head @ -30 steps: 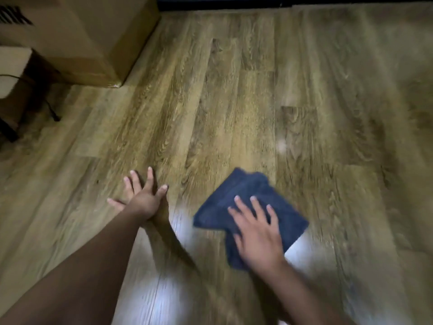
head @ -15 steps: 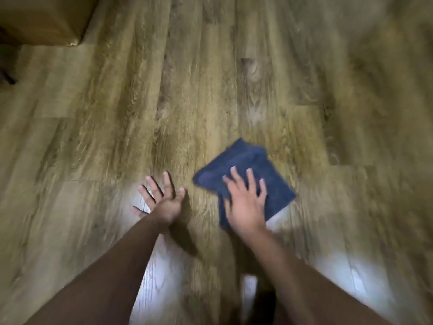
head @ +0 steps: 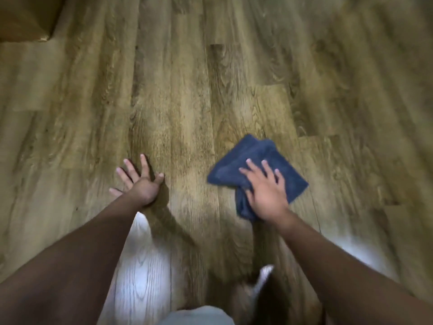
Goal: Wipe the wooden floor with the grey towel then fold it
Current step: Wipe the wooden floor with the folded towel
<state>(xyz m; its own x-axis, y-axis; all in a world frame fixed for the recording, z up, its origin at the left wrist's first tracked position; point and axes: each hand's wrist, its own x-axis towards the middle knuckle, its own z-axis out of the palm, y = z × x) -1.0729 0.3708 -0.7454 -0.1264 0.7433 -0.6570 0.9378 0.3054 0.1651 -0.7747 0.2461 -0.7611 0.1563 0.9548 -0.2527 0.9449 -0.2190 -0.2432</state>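
Observation:
The grey towel [head: 253, 158], dark blue-grey and loosely bunched, lies on the wooden floor [head: 178, 95] right of centre. My right hand [head: 266, 191] presses flat on its near half with fingers spread, the palm covering part of the cloth. My left hand [head: 140, 181] rests on the bare planks to the left, fingers apart, holding nothing and well clear of the towel.
A cardboard box corner [head: 25, 17] sits at the top left. Bright light reflections [head: 140, 273] show on the planks near my body. My light shorts [head: 199, 316] fill the bottom edge.
My right hand has slid the towel to the right across the floor. The view has tilted down, pushing the box toward the top left corner. My left hand stays planted.

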